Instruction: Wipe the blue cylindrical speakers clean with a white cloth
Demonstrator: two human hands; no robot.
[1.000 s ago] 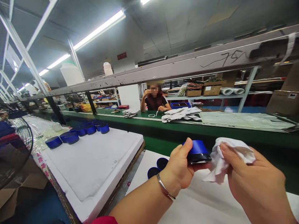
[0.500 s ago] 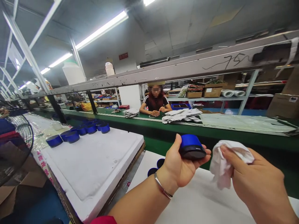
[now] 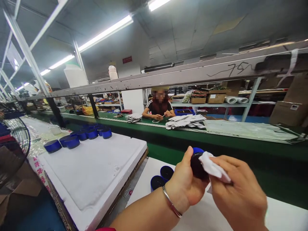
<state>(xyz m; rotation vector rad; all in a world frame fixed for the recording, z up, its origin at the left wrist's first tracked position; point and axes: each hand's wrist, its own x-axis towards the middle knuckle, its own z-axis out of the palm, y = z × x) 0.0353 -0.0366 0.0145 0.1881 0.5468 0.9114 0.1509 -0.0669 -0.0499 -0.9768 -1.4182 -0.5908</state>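
Note:
My left hand (image 3: 186, 183) is wrapped round a short blue cylinder with a dark end (image 3: 197, 165), which looks like a small speaker. Its dark end is tilted toward me. My right hand (image 3: 237, 189) pinches a white cloth (image 3: 214, 167) and presses it on the right side of that dark end. Part of the cylinder is hidden behind the cloth and fingers. Left of my left wrist, two similar blue cylinders (image 3: 158, 183) rest on a white board (image 3: 141, 183), dark ends up.
On the left, a white foam slab (image 3: 96, 173) bears several blue cylinders (image 3: 72, 141) at its far edge. Beyond a green conveyor belt (image 3: 240, 152), a person (image 3: 160, 106) sits by stacked white card pieces (image 3: 185, 121). A metal shelf beam (image 3: 168, 75) crosses overhead.
My right hand has moved left and brought the cloth onto the cylinder. My left hand has tipped the cylinder so its dark end faces me more.

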